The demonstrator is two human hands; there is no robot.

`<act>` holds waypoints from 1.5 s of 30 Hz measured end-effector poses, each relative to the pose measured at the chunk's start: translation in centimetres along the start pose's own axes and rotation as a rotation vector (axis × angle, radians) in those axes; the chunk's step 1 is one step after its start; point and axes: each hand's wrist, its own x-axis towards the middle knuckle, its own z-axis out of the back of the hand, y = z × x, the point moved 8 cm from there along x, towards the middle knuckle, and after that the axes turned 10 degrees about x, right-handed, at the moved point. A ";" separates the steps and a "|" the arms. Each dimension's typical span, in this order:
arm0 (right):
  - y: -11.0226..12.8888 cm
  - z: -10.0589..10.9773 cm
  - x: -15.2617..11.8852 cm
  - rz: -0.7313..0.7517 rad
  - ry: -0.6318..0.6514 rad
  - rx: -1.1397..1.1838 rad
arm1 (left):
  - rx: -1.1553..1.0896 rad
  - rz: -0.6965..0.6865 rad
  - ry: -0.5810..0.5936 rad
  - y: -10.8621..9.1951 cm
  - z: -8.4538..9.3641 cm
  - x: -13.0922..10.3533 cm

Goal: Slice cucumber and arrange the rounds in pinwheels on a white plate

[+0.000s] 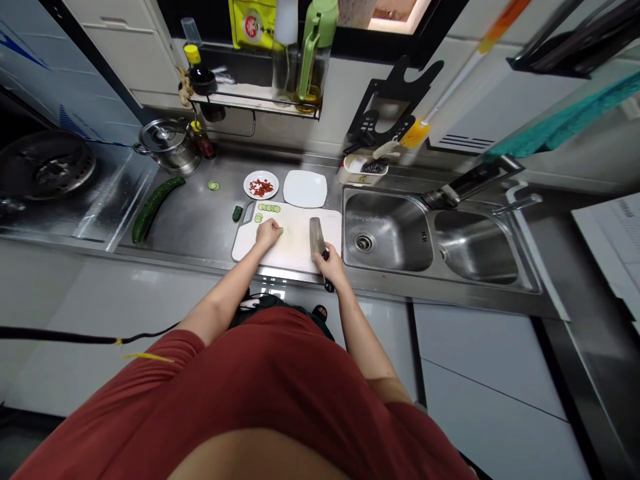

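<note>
My right hand (331, 264) is wrapped round the black handle of a cleaver (317, 237), its wide blade over the right part of a white cutting board (300, 257). Over the board's left half, my left hand (269, 233) pinches a small cucumber slice (281, 230) at its fingertips. Several cucumber slices (269, 208) lie in a row near the board's upper left corner. A dark green cucumber end (237, 213) rests on the counter just left of the board.
Behind the board stand a plate of chopped red pieces (261, 187) and a white square plate (305, 189). A whole cucumber (156, 207) and a lidded pot (167, 143) are at left. A double sink (390, 230) adjoins the board's right side.
</note>
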 end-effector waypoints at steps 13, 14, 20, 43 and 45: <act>1.0 0.4 -0.1 -0.025 -0.016 -0.374 | -0.162 0.245 -0.180 7.5 3.5 2.4; 0.9 0.3 -0.1 -0.027 -0.012 -0.383 | -0.158 0.260 -0.182 7.8 3.6 2.5; 0.8 -0.2 -0.2 -0.022 0.026 -0.424 | -0.069 0.275 -0.193 8.0 4.2 2.8; 1.8 -1.3 -2.2 -0.137 0.103 -0.625 | 0.071 0.129 -0.251 5.3 5.1 2.0; 2.0 -1.4 -2.2 -0.143 0.101 -0.626 | 0.081 0.070 -0.254 3.8 5.0 2.1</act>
